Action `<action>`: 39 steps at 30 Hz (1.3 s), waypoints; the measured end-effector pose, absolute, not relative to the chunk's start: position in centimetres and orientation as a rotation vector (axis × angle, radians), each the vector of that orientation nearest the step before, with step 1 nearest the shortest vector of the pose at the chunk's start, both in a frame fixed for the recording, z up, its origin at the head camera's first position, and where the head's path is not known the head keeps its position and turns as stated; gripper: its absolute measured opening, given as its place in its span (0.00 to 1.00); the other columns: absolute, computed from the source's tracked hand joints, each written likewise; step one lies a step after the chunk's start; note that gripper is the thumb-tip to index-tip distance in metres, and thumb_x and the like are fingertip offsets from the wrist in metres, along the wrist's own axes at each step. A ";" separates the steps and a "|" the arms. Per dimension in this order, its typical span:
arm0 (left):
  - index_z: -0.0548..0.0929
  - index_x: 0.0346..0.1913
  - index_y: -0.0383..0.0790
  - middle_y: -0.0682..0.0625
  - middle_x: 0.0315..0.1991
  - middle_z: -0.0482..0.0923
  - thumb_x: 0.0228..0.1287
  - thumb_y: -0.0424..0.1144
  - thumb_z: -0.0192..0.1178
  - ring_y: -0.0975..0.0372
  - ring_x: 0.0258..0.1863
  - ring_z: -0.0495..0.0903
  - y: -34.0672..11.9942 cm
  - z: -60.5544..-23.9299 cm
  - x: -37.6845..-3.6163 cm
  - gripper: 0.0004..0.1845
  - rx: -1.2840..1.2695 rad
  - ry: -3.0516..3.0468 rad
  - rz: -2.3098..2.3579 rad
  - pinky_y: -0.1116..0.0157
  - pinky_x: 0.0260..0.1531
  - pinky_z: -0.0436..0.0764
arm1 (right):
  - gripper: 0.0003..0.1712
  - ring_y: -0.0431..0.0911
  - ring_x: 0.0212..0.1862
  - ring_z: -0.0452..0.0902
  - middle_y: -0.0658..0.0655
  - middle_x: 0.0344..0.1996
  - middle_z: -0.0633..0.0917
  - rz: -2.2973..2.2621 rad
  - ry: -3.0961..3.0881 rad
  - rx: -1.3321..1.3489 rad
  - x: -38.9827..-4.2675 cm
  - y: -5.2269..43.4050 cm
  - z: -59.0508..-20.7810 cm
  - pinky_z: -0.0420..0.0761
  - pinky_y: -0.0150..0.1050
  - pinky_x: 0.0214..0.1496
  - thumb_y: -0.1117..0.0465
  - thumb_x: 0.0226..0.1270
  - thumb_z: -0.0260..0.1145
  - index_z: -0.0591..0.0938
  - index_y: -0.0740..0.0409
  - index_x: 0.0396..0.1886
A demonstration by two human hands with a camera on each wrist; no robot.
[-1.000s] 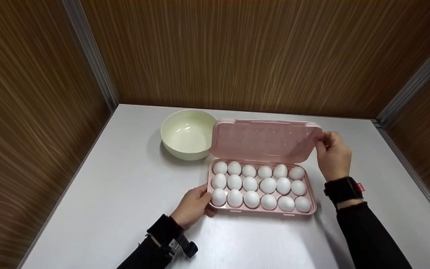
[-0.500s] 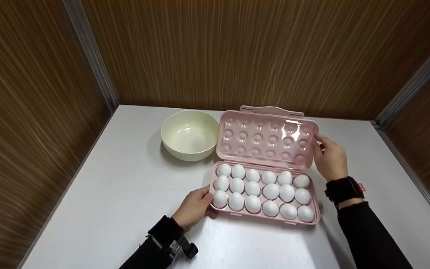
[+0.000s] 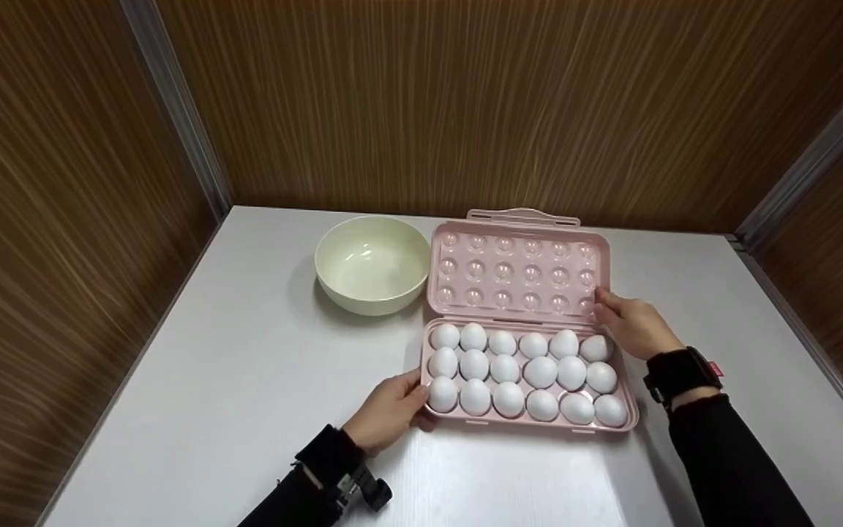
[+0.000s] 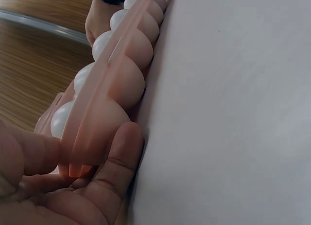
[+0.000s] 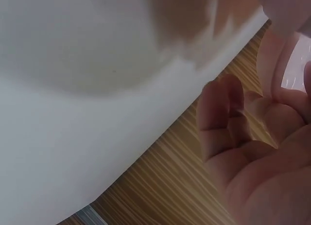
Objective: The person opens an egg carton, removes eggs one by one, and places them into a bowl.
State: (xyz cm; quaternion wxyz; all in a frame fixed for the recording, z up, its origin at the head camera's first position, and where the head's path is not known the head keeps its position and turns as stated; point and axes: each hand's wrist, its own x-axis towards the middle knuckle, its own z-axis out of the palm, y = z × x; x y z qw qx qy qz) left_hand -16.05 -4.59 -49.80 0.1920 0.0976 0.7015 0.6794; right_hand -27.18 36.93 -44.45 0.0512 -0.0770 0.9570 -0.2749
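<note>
Eighteen white eggs (image 3: 526, 370) sit in three rows in the pink plastic egg tray (image 3: 630, 424), which lies on the pale grey counter (image 3: 231, 380) with its dimpled pink lid (image 3: 516, 274) folded fully back and flat behind it. The left hand (image 3: 391, 412) grips the tray's near left corner; the left wrist view alone shows how: the thumb (image 4: 116, 166) lies under the rim beside the counter and the other fingers curl over the top edge. The right hand (image 3: 634, 326) rests at the lid's right edge near the hinge, fingers touching it in the head view; the right wrist view shows only loosely bent fingers (image 5: 221, 115) in blur, with no clear grip. Only the head view shows the cream round bowl (image 3: 372, 263), just left of the lid.
</note>
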 end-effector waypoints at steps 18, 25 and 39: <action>0.65 0.77 0.21 0.36 0.56 0.85 0.75 0.30 0.53 0.62 0.35 0.85 -3.9 -50.1 -16.8 0.31 0.197 1.834 1.989 0.64 0.38 0.89 | 0.31 0.78 0.61 0.80 0.80 0.63 0.81 -0.598 3.281 -0.102 -22.0 33.7 -41.6 0.81 0.74 0.53 0.47 0.81 0.62 0.79 0.64 0.72; 0.67 0.77 0.22 0.37 0.55 0.86 0.73 0.29 0.51 0.61 0.33 0.86 -4.1 -49.9 -16.9 0.31 0.159 1.850 1.989 0.62 0.39 0.91 | 0.23 0.60 0.53 0.88 0.64 0.51 0.91 -0.715 3.276 -0.709 -19.4 25.9 -41.9 0.87 0.59 0.56 0.54 0.70 0.76 0.86 0.62 0.59; 0.73 0.73 0.24 0.41 0.48 0.89 0.73 0.29 0.49 0.59 0.35 0.89 -4.1 -49.9 -16.7 0.28 0.185 1.829 2.006 0.64 0.39 0.91 | 0.18 0.47 0.40 0.82 0.49 0.38 0.89 -0.264 3.224 -1.383 -17.9 15.6 -45.4 0.82 0.43 0.43 0.51 0.58 0.82 0.90 0.49 0.47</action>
